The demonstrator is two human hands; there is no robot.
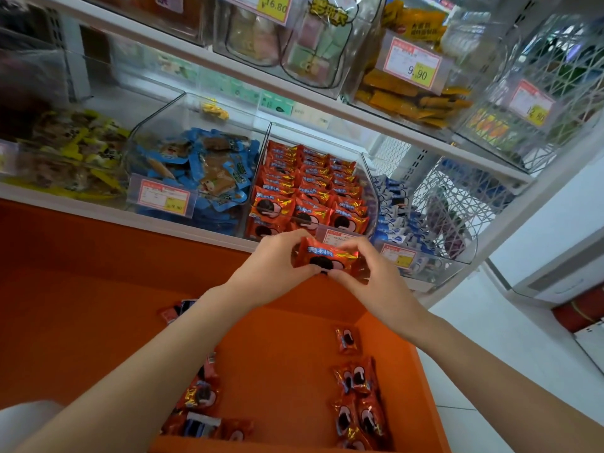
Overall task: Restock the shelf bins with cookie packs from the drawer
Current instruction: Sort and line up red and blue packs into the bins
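Both hands hold one red cookie pack (327,256) in the air, just in front of the clear shelf bin (371,178) stocked with neat rows of the same red packs (310,188). My left hand (277,266) grips the pack's left end and my right hand (369,276) its right end. Below my arms the orange drawer (294,338) stands pulled out. More red cookie packs lie loose in the drawer, one group at the right (359,397) and another at the left (199,397).
A bin of blue snack packs (202,168) stands left of the red bin, and a bin of yellow packs (75,152) is further left. Right of it is a bin of blue-white packs (395,210). An upper shelf (327,103) with price-tagged bins hangs overhead. White floor lies to the right.
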